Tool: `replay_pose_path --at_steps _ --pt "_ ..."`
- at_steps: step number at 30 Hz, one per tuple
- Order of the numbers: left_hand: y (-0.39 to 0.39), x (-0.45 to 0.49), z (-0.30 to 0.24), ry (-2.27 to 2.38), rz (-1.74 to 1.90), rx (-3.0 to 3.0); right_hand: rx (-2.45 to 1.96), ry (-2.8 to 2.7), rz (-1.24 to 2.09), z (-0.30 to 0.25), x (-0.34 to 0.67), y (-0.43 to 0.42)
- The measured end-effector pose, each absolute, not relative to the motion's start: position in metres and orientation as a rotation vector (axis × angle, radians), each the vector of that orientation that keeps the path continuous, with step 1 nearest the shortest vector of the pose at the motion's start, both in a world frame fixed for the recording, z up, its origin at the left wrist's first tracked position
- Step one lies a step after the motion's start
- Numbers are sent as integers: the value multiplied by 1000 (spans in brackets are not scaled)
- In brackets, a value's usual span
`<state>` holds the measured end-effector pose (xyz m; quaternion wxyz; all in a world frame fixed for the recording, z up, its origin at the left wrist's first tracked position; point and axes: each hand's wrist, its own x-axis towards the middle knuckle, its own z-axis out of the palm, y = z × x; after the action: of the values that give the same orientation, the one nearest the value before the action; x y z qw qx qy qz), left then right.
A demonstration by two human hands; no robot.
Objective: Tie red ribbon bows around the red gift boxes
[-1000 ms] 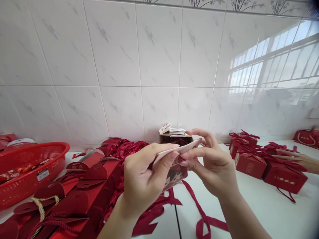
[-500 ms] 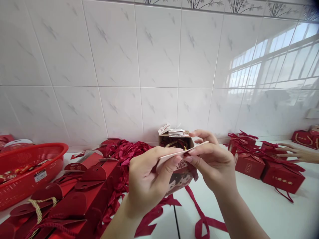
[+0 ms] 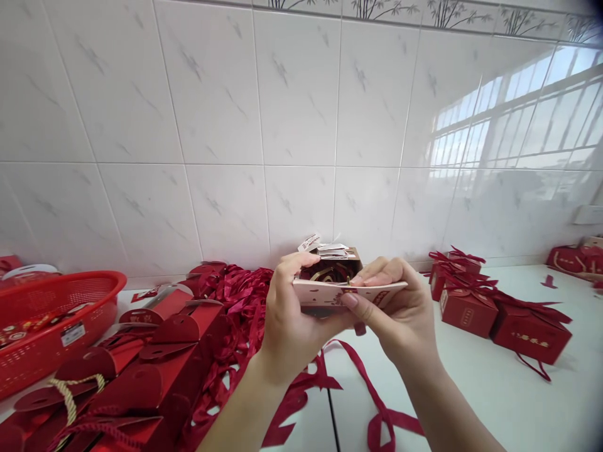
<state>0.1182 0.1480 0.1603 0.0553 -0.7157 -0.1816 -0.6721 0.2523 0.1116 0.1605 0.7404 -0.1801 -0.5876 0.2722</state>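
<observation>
Between my two hands is a pale printed card (image 3: pixel 320 294), seen nearly edge-on, with a bit of dark red ribbon and a small gold piece at its middle. My left hand (image 3: pixel 289 320) grips the card's left end, thumb below. At the right, my right hand (image 3: pixel 400 307) pinches it near the gold piece, thumb under and fingers on top. An open box (image 3: pixel 355 255) stands behind the card, against the wall, with gold and dark red pieces inside and white paper tags (image 3: pixel 332 250) on top. My hands and the card hide its front.
Dark red ribbons (image 3: pixel 240 307) lie heaped left of my hands; a loose ribbon (image 3: pixel 365 376) trails below. Red folded boxes (image 3: pixel 169 370) and a red plastic basket (image 3: pixel 94 314) fill the left. Several red bow-tied boxes (image 3: pixel 532 336) stand on the white table (image 3: pixel 480 389) at right.
The card has tipped so its printed side shows, and my left hand has shifted right and turned. Another person's hand at the far right has left the view.
</observation>
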Motion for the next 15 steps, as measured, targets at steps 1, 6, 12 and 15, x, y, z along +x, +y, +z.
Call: replay_pose_path --at_steps 1,6,12,15 --pt "148 118 161 -598 -2015 -2156 -406 -1290 571 160 252 111" --pt "143 104 172 -773 -1830 -2139 -459 -1297 427 163 255 112" --pt "137 78 188 -1085 -1499 -2535 -497 -1351 305 164 267 117" --pt "133 64 196 -958 -1573 -2614 -537 -1442 287 165 274 119"
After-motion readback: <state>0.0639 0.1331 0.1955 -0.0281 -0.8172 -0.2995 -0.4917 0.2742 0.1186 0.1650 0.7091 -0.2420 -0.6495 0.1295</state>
